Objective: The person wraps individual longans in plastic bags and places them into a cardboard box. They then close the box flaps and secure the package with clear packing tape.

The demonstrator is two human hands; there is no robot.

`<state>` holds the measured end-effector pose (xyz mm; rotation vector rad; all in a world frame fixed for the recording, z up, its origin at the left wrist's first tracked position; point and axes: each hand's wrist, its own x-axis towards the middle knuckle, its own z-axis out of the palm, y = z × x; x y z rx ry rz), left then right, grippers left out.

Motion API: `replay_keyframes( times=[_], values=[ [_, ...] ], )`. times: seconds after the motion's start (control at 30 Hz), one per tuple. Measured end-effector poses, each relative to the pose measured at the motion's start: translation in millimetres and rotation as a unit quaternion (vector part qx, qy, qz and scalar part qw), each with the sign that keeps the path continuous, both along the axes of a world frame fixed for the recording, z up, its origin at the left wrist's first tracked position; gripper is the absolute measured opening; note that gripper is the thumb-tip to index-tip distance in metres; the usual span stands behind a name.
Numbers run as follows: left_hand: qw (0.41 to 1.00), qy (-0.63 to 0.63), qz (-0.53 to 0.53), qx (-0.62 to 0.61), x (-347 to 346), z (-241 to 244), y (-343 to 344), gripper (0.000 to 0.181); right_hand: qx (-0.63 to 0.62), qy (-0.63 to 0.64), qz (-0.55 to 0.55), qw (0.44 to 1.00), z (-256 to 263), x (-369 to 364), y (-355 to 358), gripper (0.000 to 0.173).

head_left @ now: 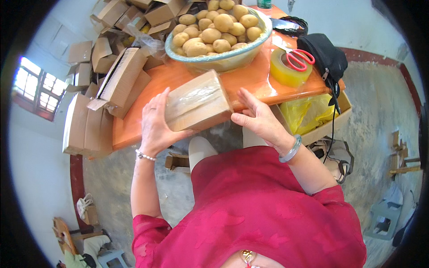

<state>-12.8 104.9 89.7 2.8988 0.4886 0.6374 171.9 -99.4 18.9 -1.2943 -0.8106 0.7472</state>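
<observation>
A small closed cardboard box [197, 100] sits tilted at the front edge of the orange table, with clear tape shining along its top. My left hand [155, 124] grips the box's left end, its thumb under the near side and its fingers up along the end. Beside the box's right end is my right hand [256, 115], fingers apart and holding nothing. Its thumb is close to the box's corner; whether it touches, I cannot tell.
Behind the box stands a basin [218, 62] heaped with potatoes [211, 36]. Red-handled scissors [301, 60] rest on a tape roll [290, 75] beside a black bag [323, 53]. Cardboard boxes [124, 78] crowd the left side. Below the table's right edge, a carton [342, 109] holds yellow plastic [305, 114].
</observation>
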Motion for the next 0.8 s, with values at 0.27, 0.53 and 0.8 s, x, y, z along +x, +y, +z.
replay_keyframes(
  times=[0.27, 0.53, 0.8],
  values=[
    [0.991, 0.12, 0.056, 0.026, 8, 5, 0, 0.104, -0.065, -0.246, 0.031, 0.967, 9, 7, 33, 0.083],
    [0.997, -0.016, 0.047, -0.059, -20, 5, 25, 0.092, -0.171, -0.468, -0.053, 0.865, 23, 14, 28, 0.09],
    [0.997, -0.067, 0.012, 0.024, -28, -21, 10, 0.056, -0.058, -0.706, 0.002, 0.705, 57, -28, 41, 0.08]
  ],
)
